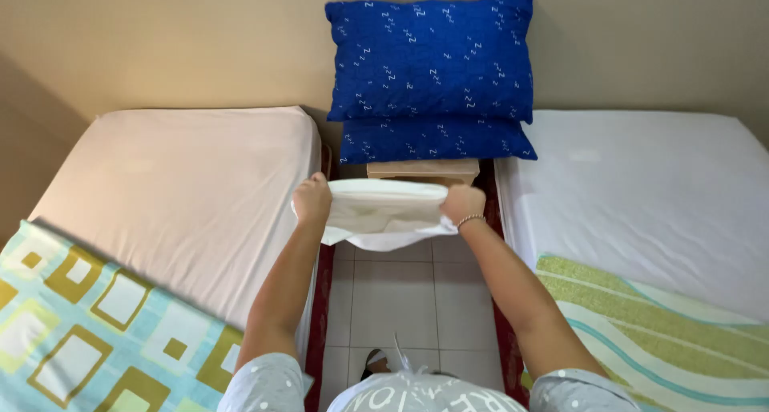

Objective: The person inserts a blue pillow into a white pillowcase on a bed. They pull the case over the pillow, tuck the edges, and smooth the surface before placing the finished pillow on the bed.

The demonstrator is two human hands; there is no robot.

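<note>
The person stands in the gap between two beds and holds a white cloth [383, 213] out in front at arm's length. The left hand [312, 199] is closed in a fist on the left end of the cloth, its fingers curled around the bunched fabric. The right hand [462, 204] is closed the same way on the right end, and a thin bracelet [470, 219] sits at that wrist. The two hands are apart, level with each other, and the cloth is stretched between them, its top edge fairly straight and the rest hanging in loose folds below. It hangs in the air above the tiled floor [400, 300], touching neither bed.

Just beyond the cloth stands a small wooden bedside table [423, 170] against the wall, with two blue pillows [431, 71] stacked on it, the upper one leaning against the wall. The bed on the left [184, 187] has a pale pink sheet, and a blanket with green, brown and white squares [88, 324] lies over its near end. The bed on the right [641, 187] has a white sheet, with a blanket in green and white wavy stripes [665, 332] across its near corner
</note>
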